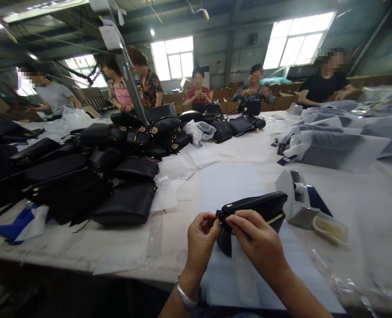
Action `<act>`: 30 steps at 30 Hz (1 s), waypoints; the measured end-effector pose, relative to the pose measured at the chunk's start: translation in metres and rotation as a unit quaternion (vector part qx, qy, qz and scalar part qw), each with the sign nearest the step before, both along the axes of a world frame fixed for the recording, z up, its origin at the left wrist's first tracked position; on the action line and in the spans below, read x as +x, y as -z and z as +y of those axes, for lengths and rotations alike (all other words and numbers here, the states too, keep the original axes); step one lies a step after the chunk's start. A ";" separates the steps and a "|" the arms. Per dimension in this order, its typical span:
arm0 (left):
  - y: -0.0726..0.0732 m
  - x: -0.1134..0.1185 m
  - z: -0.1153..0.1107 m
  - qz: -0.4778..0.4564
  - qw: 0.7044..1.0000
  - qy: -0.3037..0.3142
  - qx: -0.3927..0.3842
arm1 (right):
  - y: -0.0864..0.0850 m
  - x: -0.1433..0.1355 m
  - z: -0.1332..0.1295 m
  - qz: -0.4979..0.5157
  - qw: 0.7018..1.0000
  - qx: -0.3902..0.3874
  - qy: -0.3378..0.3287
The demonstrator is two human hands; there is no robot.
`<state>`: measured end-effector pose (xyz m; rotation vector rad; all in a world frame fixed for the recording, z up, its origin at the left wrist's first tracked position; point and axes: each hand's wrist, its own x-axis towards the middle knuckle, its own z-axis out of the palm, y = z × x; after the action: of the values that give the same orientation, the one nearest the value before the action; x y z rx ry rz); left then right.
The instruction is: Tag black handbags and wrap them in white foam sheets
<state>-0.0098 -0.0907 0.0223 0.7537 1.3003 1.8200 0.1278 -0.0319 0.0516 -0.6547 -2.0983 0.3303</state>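
Observation:
A small black handbag (260,204) with a zip along its top and gold trim lies on white paper right in front of me. My left hand (202,234) pinches a short black tab at the bag's left end. Close beside it, my right hand (257,236) has its thumb and fingers closed at the same corner, near the zip end. Whatever small part lies between the right fingertips is hidden. Below the bag hangs a pale strip (244,269), partly covered by my right hand.
Black bags (129,201) are heaped on the left of the table. Right of my hands stand a grey tape dispenser (293,198) and a shallow plastic tub (331,229). Wrapped bags (338,148) are piled at the right. Several people work across the table; a metal post (129,75) rises at left.

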 end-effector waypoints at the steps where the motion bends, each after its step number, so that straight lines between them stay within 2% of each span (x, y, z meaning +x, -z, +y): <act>1: 0.001 0.000 -0.001 -0.001 1.000 0.001 0.001 | 0.002 -0.001 -0.001 -0.007 1.000 0.013 0.008; 6: 0.004 0.002 -0.003 -0.019 1.000 0.000 0.012 | 0.003 -0.008 -0.011 -0.065 0.994 0.076 0.042; 13: 0.006 0.000 -0.002 -0.044 0.999 0.001 0.019 | -0.008 -0.020 -0.021 -0.154 0.979 0.083 0.103; 21: 0.017 -0.006 0.005 -0.102 0.991 0.069 0.047 | 0.006 -0.022 -0.019 -0.101 0.984 0.094 0.109; 30: 0.031 -0.022 0.019 -0.072 0.981 0.173 0.059 | 0.007 -0.022 -0.022 -0.093 0.985 0.091 0.115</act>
<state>-0.0319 -0.0712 -0.0091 0.8372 0.9092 1.6453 0.1060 -0.0537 0.0448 -0.8349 -2.1692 -0.0538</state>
